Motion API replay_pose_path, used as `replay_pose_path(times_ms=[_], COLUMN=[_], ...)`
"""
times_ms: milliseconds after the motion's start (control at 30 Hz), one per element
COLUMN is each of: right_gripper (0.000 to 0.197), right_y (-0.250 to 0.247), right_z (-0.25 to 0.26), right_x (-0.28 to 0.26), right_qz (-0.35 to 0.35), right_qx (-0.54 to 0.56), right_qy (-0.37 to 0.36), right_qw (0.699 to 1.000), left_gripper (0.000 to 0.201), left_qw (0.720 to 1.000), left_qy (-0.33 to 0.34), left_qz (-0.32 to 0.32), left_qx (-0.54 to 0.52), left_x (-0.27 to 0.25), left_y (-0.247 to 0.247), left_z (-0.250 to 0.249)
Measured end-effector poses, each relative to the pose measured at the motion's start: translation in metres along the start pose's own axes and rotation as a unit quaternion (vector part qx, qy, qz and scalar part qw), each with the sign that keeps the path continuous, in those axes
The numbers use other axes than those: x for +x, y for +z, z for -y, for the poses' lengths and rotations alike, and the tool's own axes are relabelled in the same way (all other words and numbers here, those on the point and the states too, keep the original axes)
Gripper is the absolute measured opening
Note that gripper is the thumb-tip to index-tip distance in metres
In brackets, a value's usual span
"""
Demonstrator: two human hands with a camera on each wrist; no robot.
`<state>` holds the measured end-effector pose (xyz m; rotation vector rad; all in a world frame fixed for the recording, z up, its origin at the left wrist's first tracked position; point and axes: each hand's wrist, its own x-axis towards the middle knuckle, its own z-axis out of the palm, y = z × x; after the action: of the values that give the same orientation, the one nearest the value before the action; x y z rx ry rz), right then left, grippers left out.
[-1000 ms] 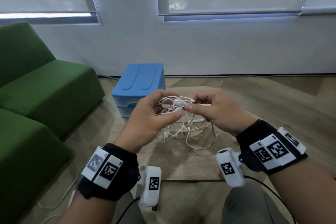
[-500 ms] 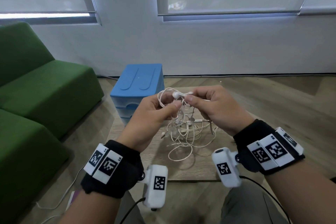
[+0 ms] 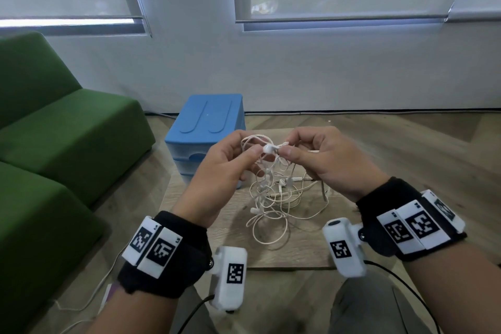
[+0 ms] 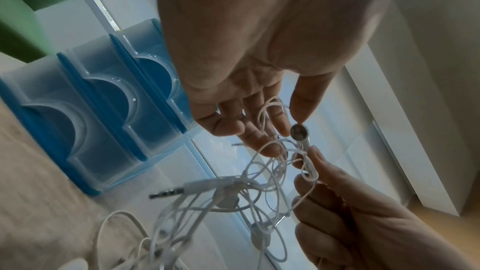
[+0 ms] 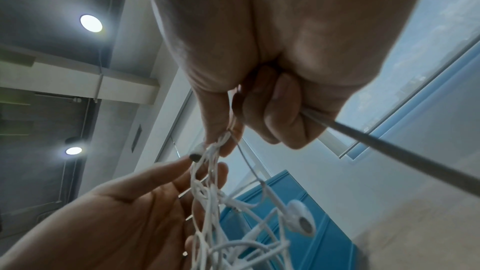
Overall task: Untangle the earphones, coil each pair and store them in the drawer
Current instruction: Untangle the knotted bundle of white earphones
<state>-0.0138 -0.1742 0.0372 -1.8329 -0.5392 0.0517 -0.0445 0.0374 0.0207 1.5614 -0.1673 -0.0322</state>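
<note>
Head view: left-to-right listing, no camera motion claimed.
Sofa [image 3: 54, 149]: green, far left, on the floor beside the table.
Drawers [image 3: 208, 127]: blue plastic unit with translucent fronts, at the table's far left corner; all fronts closed in the left wrist view [image 4: 103, 114].
Left hand [image 3: 222, 173]: raised over the table, thumb and forefinger pinching one earbud; grip clamped on it, other fingers loosely curled behind the cords.
Earbud [image 3: 269, 148]: white, between both hands' fingertips; round mesh face plain in the left wrist view [image 4: 299, 131].
Earphones [image 3: 273, 198]: white tangle of several cords, upper part lifted in the hands, lower loops trailing onto the table; a jack plug sticking out of the knot [image 4: 166, 194]; another bud hanging low [image 5: 301, 223].
Table [image 3: 311, 252]: low, wood grain, under the tangle.
Right hand [image 3: 325, 165]: level with the left, thumb and forefinger pinching the cord just at the earbud's stem; grip clamped on the earphones, remaining fingers curled with a cord running through them [image 5: 272, 110].
Wrist bands: black, with white marker tags, on both arms.
</note>
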Motion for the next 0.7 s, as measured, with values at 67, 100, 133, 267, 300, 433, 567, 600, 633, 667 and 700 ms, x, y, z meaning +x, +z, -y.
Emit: replay_pose_path(times_ms=[67, 100, 133, 267, 300, 433, 567, 600, 633, 667, 700], right_gripper=[0.016, 0.019, 0.02, 0.018, 0.019, 0.017, 0.012, 0.012, 0.01, 0.008, 0.006], right_y=[0.0, 0.001, 0.001, 0.001, 0.001, -0.001, -0.006, -0.008, -0.009, -0.009, -0.008], right_z=[-0.001, -0.002, -0.003, -0.002, -0.001, 0.0, -0.002, -0.004, -0.004, -0.004, -0.004], right_x=[-0.002, -0.003, -0.003, -0.004, -0.004, -0.003, -0.004, -0.004, -0.004, -0.005, -0.005], right_qz=[0.011, 0.018, 0.025, 0.047, 0.049, 0.053, 0.057, 0.053, 0.048, 0.044, 0.039], right_qx=[0.013, 0.028, 0.041, 0.039, 0.033, 0.0, 0.018, 0.005, -0.012, -0.027, -0.039], right_qy=[0.005, 0.011, 0.017, 0.025, 0.024, 0.031, 0.043, 0.038, 0.03, 0.021, 0.013], right_qw=[1.0, 0.999, 0.999, 0.998, 0.998, 0.998, 0.997, 0.998, 0.998, 0.998, 0.998], left_gripper=[0.016, 0.016, 0.016, 0.027, 0.031, 0.019, 0.007, 0.01, 0.013, 0.013, 0.013], left_qw=[1.0, 1.0, 1.0, 0.999, 0.997, 0.996, 0.999, 0.998, 0.998, 0.998, 0.998], left_qy=[0.0, -0.001, -0.004, -0.014, -0.009, 0.007, -0.009, -0.013, -0.016, -0.018, -0.021], left_qz=[-0.014, -0.019, -0.02, 0.044, 0.072, 0.055, -0.007, -0.016, -0.023, -0.026, -0.027], left_qx=[0.01, 0.017, 0.02, 0.018, 0.031, 0.065, 0.049, 0.054, 0.058, 0.057, 0.053], left_x=[0.0, 0.0, 0.0, -0.004, -0.005, -0.005, -0.003, -0.002, -0.001, -0.001, -0.001], left_y=[0.0, -0.001, -0.001, -0.002, -0.002, -0.001, -0.005, -0.005, -0.005, -0.005, -0.004], left_z=[0.0, 0.001, 0.001, -0.003, -0.004, -0.003, 0.002, 0.002, 0.003, 0.003, 0.004])
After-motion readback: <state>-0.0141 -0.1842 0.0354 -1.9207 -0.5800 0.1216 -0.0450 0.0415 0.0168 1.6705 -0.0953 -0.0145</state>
